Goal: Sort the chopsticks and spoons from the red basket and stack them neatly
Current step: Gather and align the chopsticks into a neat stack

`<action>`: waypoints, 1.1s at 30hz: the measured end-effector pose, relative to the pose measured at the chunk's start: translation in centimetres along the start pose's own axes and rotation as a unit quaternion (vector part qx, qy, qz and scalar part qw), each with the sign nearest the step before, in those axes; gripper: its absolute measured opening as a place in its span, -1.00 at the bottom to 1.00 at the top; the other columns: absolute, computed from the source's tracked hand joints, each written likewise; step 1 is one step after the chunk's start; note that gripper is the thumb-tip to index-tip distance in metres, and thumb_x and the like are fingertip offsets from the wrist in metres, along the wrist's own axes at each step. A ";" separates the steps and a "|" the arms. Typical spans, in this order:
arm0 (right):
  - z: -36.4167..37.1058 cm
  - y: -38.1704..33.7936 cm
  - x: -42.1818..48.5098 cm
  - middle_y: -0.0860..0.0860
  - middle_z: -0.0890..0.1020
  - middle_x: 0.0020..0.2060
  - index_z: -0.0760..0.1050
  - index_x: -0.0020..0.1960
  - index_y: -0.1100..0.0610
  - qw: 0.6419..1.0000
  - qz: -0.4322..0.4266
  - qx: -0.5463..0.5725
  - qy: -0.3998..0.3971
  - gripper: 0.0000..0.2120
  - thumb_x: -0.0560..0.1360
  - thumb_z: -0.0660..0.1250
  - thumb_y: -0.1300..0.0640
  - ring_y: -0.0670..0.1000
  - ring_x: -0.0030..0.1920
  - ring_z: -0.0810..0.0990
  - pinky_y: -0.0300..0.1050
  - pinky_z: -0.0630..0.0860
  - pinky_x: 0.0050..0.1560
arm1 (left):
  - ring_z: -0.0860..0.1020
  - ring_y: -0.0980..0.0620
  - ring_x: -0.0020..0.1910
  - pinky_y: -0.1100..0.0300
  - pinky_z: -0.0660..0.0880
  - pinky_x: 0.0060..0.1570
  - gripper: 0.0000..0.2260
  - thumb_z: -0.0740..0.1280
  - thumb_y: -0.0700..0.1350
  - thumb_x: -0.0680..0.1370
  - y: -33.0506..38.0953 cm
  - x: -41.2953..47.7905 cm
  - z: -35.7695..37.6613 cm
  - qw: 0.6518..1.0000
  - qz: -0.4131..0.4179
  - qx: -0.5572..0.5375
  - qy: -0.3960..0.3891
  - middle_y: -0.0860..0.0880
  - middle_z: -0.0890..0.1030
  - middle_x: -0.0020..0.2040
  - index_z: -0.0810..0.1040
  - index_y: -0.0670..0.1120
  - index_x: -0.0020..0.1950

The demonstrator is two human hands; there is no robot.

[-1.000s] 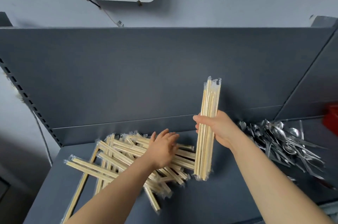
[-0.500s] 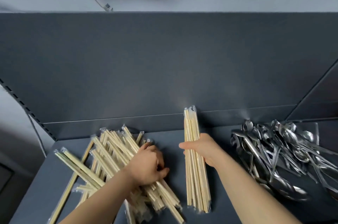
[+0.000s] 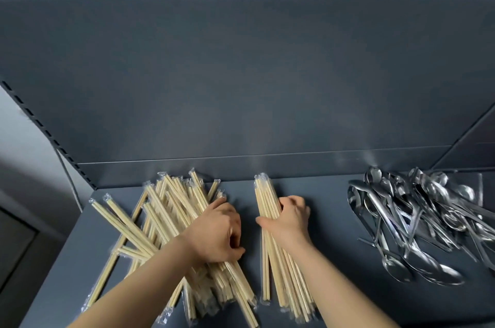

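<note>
1. The left hand [image 3: 214, 231] lay on the loose heap of pale wooden chopsticks in clear plastic sleeves [image 3: 160, 220]. Its fingers were curled down into the sticks and closed round a few; how many, the hand hid.
2. The right hand [image 3: 289, 220] gripped the aligned bundle of the same sleeved chopsticks [image 3: 284, 279], with the thumb laid across its left side and the fingers hooked over its right edge. The bundle lay flat on the dark grey metal shelf [image 3: 334, 260], reaching beyond the fingertips toward the back and past the wrist toward the person.
3. Just left of the right thumb a bare strip of shelf parted the bundle from the heap. Well to the right of the right knuckles sat the tangled pile of shiny steel spoons [image 3: 417, 220]. The red basket was out of view.
4. Sorting looked done; squaring the chopsticks seemed the step in hand.
5. Risks, as I judged them:
   - The sleeves looked slick, so a loose right grip could let the bundle fan out at its near end, where it already splayed.
   - Sticks in the heap crossed one another, so lifting a few from under the left fingers could drag neighbours along or flick them off the shelf's left edge.
   - Sticks joined at a slant would spoil the bundle's alignment.
</note>
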State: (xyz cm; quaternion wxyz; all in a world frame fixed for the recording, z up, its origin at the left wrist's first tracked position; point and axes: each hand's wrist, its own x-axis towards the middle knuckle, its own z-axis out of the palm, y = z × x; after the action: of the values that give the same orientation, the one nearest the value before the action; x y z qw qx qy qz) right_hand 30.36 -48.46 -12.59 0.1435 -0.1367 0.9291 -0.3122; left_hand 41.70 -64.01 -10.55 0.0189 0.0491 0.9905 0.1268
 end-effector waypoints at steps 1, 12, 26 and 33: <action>0.1 0.0 -0.2 0.02 0.35 0.25 0.45 0.23 0.12 1.000 -0.003 0.000 0.010 -0.37 0.29 0.51 -0.16 0.08 0.22 0.30 -0.08 0.34 0.28 | 0.40 0.22 0.14 0.19 -0.12 0.47 -0.71 0.29 0.24 0.36 0.0 -0.1 -0.1 1.000 0.001 0.006 0.003 0.20 0.58 -0.14 0.64 0.05 -0.25; 1.0 0.8 -1.6 0.06 0.04 0.55 0.01 0.56 0.15 0.994 0.000 -0.112 0.009 -0.04 0.40 0.26 -0.39 0.16 0.51 0.03 0.06 0.03 0.48 | 0.39 0.22 0.17 0.17 -0.17 0.45 -0.67 0.26 0.28 0.40 -0.5 -0.9 -0.3 1.000 -0.005 0.010 0.001 0.22 0.54 -0.05 0.65 0.06 -0.24; -0.2 -2.3 -2.6 0.03 0.28 0.45 0.23 0.48 0.11 0.992 -0.120 -0.020 0.030 -0.25 0.43 0.40 -0.16 0.09 0.41 0.23 -0.08 0.24 0.37 | 0.39 0.11 0.32 -0.01 0.01 0.51 -0.61 0.28 0.26 0.45 -1.3 -3.4 -1.6 0.992 -0.044 0.005 0.119 0.12 0.52 0.23 0.58 0.09 0.17; 2.7 -6.1 -5.1 -0.02 0.55 0.23 0.37 0.40 0.05 0.971 -0.097 0.017 -0.218 -0.15 0.23 0.41 -0.35 -0.02 0.14 0.57 -0.10 0.52 0.12 | 0.12 -0.06 0.50 -0.06 -0.02 0.51 -0.33 0.14 0.29 0.53 -2.1 -7.7 -0.5 0.954 -0.253 0.035 0.157 -0.03 0.16 0.52 0.11 -0.01 0.54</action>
State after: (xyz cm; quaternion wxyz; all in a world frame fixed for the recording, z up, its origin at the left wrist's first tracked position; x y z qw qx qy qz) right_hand 37.02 -52.86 -10.00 0.3136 -0.2880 0.8527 -0.3027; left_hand 49.10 -66.97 -10.40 -0.1068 -0.2233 0.9648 0.0892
